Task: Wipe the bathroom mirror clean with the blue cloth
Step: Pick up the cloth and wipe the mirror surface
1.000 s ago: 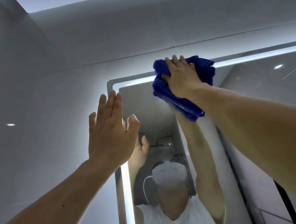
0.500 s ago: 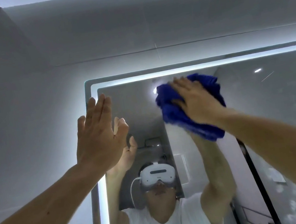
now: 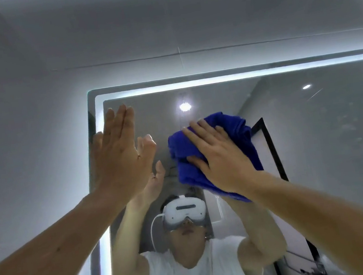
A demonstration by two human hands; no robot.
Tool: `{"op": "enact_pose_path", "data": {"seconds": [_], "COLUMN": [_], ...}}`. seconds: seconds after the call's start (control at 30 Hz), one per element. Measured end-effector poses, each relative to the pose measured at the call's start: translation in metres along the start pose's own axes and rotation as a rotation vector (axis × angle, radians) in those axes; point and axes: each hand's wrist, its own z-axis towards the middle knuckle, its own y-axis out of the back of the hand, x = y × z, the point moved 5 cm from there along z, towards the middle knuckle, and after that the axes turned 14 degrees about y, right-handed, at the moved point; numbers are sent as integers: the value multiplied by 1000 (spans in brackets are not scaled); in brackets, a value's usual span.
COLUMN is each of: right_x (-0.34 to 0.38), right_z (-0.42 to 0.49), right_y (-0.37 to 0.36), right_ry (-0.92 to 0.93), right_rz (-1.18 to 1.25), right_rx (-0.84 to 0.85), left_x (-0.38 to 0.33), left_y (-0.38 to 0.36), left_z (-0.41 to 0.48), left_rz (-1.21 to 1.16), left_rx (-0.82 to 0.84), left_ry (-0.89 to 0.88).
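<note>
right hand (image 3: pixel 220 155): flat, fingers spread, pressing cloth (image 3: pixel 242 137) on mirror (image 3: pixel 328 126), cloth bunched under palm | left hand (image 3: pixel 119 156): open, empty, at 9 o'clock of cloth

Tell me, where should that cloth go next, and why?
Probably sweep the cloth rightward. The right hand presses it against the mirror near the upper left, while faint spots still show on the glass to the right. The left hand is flat by the mirror's left edge.
</note>
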Motion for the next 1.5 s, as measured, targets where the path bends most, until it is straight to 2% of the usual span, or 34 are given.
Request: {"op": "enact_pose_path", "data": {"seconds": [0.1,0.2,0.27,0.37,0.43,0.6,0.73,1.0,1.27,1.4,1.5], "right_x": [16,3,-20,-53,-49,21,60,117,162,184,189], "right_z": [-51,-58,-31,25,48,27,-25,-130,-206,-240,-248], "right_y": [-4,1,11,25,22,-6,-22,-51,-75,-84,-85], "right_ry": [98,156,40,-258,-351,-151,-97,-92,-124,-123,-123], "right_rz": [6,-22,-32,-39,-35,-42,-4,-55,-69,-52,-44], "right_rx": [75,122,68,-33,-69,-72,-66,0,27,20,8], "left_x": [-8,-13,-14,-14,-12,-5,0,7,13,21,36], "left_y": [-9,-15,-16,-14,-12,-4,-1,-4,-4,-10,-40], "left_z": [-13,-26,-32,-42,-49,-63,-77,-111,-148,-179,-201], "left_rz": [-21,-36,-17,-11,-26,3,6,-16,-45,37,260], "left_rx": [19,57,58,38,36,47,74,101,94,106,247], "left_ry": [-3,5,6,3,19,24,41,58,-6,-83,-96]}}
